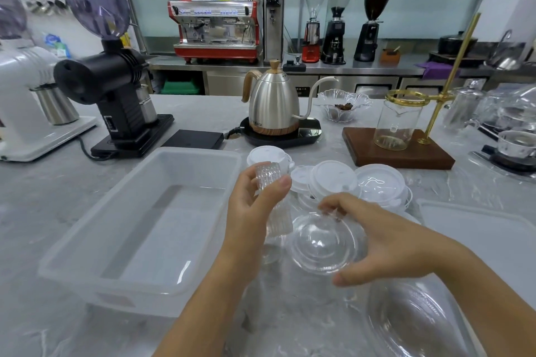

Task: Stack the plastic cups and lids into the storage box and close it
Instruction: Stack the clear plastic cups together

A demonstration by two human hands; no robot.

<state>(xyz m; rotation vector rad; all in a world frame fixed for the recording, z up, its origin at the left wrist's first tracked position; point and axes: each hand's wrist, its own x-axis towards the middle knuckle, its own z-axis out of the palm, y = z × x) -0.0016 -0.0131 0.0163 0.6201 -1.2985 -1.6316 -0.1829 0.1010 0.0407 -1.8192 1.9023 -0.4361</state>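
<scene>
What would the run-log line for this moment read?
left hand: grips ribbed clear plastic cup | right hand: holds clear domed plastic lid | translucent plastic storage box: open, nothing inside

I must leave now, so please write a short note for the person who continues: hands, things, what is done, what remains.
Left hand grips a ribbed clear cup upright.
Right hand holds a clear dome lid by its rim.
Storage box is open, nothing in it.
White lids lie behind the hands; the box lid lies at right.
Done: nothing packed.
Left: stack everything inside, close the box.
</scene>
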